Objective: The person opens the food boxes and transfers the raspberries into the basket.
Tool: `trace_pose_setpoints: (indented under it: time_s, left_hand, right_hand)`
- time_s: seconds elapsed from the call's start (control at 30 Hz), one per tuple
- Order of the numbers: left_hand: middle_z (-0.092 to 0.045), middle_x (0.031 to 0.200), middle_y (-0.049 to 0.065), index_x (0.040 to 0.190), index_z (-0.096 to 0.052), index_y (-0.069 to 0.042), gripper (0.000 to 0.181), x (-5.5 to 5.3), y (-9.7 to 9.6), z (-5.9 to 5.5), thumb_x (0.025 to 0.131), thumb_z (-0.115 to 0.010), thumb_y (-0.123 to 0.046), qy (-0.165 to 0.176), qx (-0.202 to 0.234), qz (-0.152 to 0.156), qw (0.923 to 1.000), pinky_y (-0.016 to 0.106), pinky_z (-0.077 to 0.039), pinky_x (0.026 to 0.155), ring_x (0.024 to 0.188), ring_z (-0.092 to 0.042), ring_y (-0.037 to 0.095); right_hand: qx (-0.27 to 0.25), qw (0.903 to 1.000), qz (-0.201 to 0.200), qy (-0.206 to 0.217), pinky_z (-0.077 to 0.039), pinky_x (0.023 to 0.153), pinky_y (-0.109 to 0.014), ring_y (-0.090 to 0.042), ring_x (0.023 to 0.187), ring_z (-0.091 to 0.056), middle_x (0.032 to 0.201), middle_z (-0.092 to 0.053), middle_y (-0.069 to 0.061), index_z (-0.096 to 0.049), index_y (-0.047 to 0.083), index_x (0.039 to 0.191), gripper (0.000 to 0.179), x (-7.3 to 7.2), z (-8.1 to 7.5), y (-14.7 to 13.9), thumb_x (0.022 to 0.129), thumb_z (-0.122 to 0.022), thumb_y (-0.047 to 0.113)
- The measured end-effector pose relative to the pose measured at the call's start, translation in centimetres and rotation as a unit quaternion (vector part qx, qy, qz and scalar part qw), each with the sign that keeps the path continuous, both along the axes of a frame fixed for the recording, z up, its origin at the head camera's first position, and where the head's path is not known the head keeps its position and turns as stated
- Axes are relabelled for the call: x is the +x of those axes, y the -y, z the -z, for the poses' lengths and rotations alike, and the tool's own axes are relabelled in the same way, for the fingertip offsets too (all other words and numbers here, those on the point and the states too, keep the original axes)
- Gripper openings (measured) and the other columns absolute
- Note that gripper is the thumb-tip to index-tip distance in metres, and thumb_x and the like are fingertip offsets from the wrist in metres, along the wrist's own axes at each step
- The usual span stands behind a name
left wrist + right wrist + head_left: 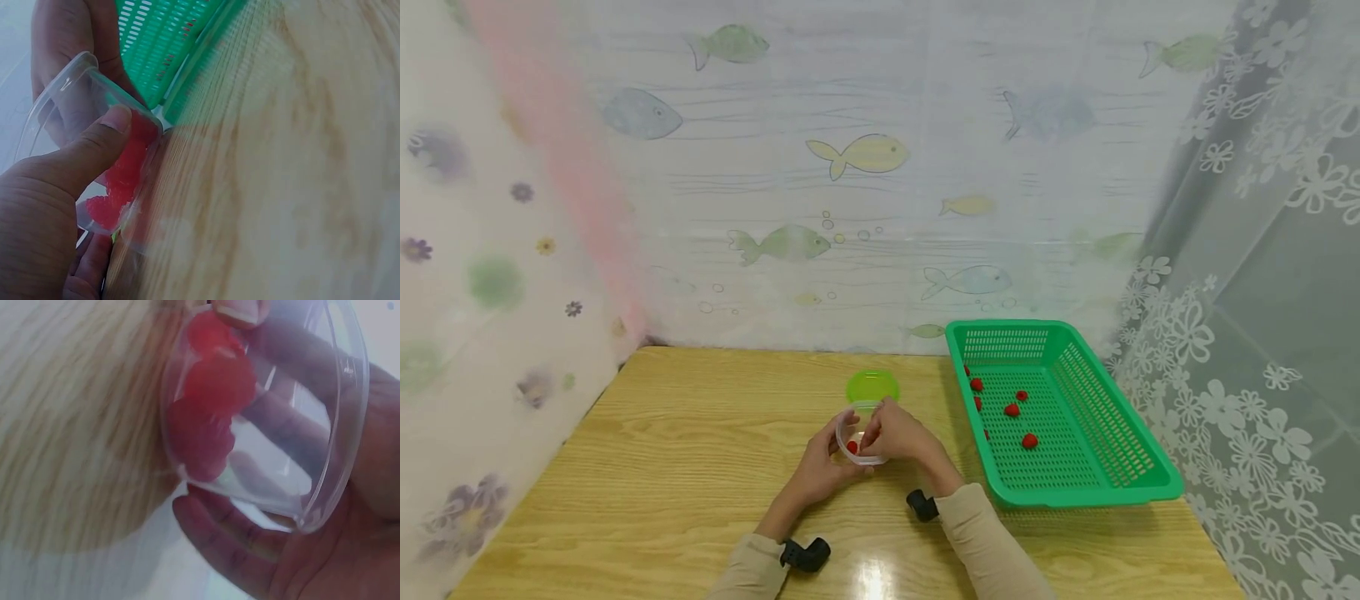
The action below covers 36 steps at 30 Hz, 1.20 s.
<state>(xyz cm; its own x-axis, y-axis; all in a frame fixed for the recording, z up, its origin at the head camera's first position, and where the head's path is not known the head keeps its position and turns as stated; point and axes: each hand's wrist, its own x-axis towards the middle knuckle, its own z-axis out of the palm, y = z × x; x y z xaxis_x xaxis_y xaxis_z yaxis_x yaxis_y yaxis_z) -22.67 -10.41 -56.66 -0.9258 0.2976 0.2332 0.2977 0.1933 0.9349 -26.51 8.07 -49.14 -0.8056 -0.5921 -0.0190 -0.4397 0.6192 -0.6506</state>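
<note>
My left hand (pixel 822 468) grips a clear plastic container (pixel 842 433) around its side, its thumb (pixel 103 137) pressed on the outer wall. Several red raspberries (pixel 219 381) lie in a row along the container's bottom. My right hand (pixel 898 431) reaches over the rim from the right, fingers bent down inside. In the right wrist view, one right fingertip (pixel 240 311) is right at the endmost raspberry (pixel 209 332), which is pinched there. The rest of those right fingers is out of that view.
A lime-green lid (pixel 872 385) lies on the wooden table (pixel 700 450) just behind the container. To the right stands a large green slotted basket (pixel 1086 500) with several raspberries (pixel 1012 410) scattered on its floor. Patterned curtains (pixel 880 208) hang behind and at both sides.
</note>
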Motion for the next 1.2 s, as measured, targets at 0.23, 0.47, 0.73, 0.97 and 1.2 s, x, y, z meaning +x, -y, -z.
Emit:
trace_pose_setpoints:
  time_s: [0.23,0.47,0.73,0.97,1.2]
  left_hand:
    - [-0.049,0.151,0.017,0.159,-0.033,-0.005,0.097,-0.1,0.1,0.1,0.080,-0.089,-0.015,0.000,-0.008,0.000,1.0000,0.051,-0.037,0.117,0.142,-0.046,0.035]
    - [-0.048,0.152,0.018,0.159,-0.032,-0.005,0.096,-0.1,0.1,0.3,0.082,-0.087,-0.013,-0.003,-0.003,0.006,1.0000,0.052,-0.038,0.116,0.142,-0.045,0.037]
    - [-0.047,0.153,0.019,0.159,-0.030,-0.003,0.096,0.0,0.1,0.0,0.082,-0.087,-0.010,0.004,0.000,0.002,1.0000,0.047,-0.037,0.117,0.143,-0.045,0.036]
    - [-0.047,0.153,0.018,0.159,-0.032,-0.005,0.097,0.0,0.2,0.0,0.080,-0.088,-0.010,0.003,-0.004,-0.006,1.0000,0.047,-0.037,0.118,0.142,-0.046,0.033]
    - [-0.047,0.153,0.018,0.160,-0.031,-0.005,0.097,0.0,0.3,0.0,0.081,-0.087,-0.012,-0.003,-0.005,-0.002,1.0000,0.050,-0.037,0.118,0.140,-0.048,0.034]
  right_hand:
    - [0.029,0.9991,0.030,0.000,-0.044,0.054,-0.018,-0.008,0.074,-0.053,0.058,-0.067,0.006,-0.078,0.011,0.064,0.017,0.0,0.0,0.6,0.079,-0.086,0.009]
    - [0.018,0.9992,0.030,-0.018,-0.041,0.058,-0.020,-0.011,0.083,-0.047,0.054,-0.061,0.007,-0.074,0.013,0.057,0.026,0.0,0.5,0.4,0.081,-0.084,0.013]
    - [0.015,0.9983,0.052,-0.021,-0.045,0.063,-0.025,-0.014,0.079,-0.048,0.093,-0.057,-0.006,-0.077,0.006,0.079,0.010,0.1,0.8,0.4,0.087,-0.073,0.009]
    - [0.023,0.9973,0.058,-0.040,-0.047,0.067,-0.027,-0.018,0.087,-0.049,0.095,-0.059,-0.009,-0.078,0.003,0.087,0.006,0.3,0.9,0.8,0.087,-0.075,0.007]
    - [0.029,0.9968,0.059,-0.045,-0.046,0.064,-0.026,-0.016,0.086,-0.048,0.089,-0.061,-0.006,-0.079,0.004,0.081,0.008,0.0,1.2,1.0,0.086,-0.080,0.011]
